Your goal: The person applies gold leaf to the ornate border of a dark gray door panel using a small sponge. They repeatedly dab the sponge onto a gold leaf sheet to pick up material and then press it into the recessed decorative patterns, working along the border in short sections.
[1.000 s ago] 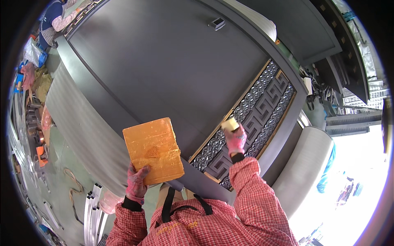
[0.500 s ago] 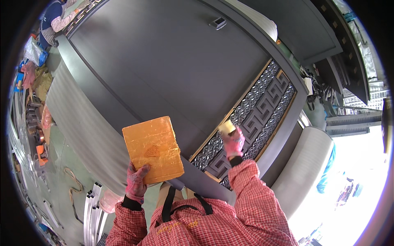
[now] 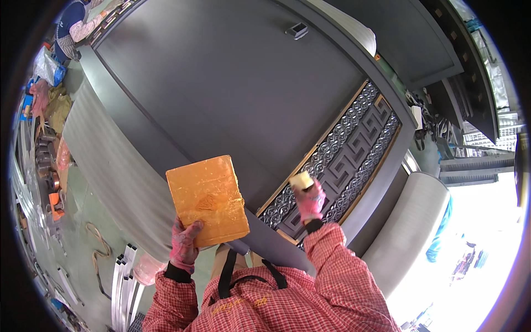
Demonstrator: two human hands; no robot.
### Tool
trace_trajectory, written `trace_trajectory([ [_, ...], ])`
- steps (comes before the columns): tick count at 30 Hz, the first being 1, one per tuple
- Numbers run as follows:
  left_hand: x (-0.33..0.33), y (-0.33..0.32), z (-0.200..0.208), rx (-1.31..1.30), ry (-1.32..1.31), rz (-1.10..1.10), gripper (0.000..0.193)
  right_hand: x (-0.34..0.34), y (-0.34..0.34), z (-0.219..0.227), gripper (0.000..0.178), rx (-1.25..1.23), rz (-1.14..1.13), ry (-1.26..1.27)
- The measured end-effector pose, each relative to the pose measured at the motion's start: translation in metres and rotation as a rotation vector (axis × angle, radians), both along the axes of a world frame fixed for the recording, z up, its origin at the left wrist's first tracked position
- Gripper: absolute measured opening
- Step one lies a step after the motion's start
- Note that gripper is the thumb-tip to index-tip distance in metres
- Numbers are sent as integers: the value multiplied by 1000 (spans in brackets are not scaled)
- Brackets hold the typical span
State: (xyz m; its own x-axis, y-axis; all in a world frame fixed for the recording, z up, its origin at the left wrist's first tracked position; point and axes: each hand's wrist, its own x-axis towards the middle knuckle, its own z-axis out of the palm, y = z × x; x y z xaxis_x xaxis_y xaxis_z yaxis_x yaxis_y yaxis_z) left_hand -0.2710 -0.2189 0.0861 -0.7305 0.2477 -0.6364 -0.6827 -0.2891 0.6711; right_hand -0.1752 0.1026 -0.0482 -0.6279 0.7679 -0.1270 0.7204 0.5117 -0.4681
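A flat, squarish board coated in orange-gold point(image 3: 210, 182) is gripped at its lower left corner by my gloved left hand point(image 3: 185, 243), thumb on the top face. Pinched in the fingers of my right hand point(image 3: 311, 202), in a pink-stained glove, is a small pale yellow sponge point(image 3: 301, 180). That hand is over the carved strip point(image 3: 348, 162) of a large dark grey door panel point(image 3: 238, 83). The strip has a raised key pattern between two rows of shiny dark scrollwork, with gold edging lines. Whether the sponge touches the strip I cannot tell.
A small recessed metal fitting point(image 3: 297, 31) sits in the panel's far part. Foam-wrapped rolls point(image 3: 412, 232) flank the panel. Metal profiles point(image 3: 123, 288) stand at lower left, near a cord point(image 3: 99, 249) on the floor. Another person point(image 3: 69, 30) works at the far left corner.
My right hand with the sponge has shifted a little left and toward me along the carved strip. The left hand and the orange-gold board have barely moved.
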Motion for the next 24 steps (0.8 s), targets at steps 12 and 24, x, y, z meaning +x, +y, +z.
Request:
trace_trajectory([
  [12,1,3,1,-45,11,6,56,-19,14,2,50,-178,-129,45],
  [24,-1,4,4,-23,-17,16,54,-24,10,13,38,-96,-41,211],
])
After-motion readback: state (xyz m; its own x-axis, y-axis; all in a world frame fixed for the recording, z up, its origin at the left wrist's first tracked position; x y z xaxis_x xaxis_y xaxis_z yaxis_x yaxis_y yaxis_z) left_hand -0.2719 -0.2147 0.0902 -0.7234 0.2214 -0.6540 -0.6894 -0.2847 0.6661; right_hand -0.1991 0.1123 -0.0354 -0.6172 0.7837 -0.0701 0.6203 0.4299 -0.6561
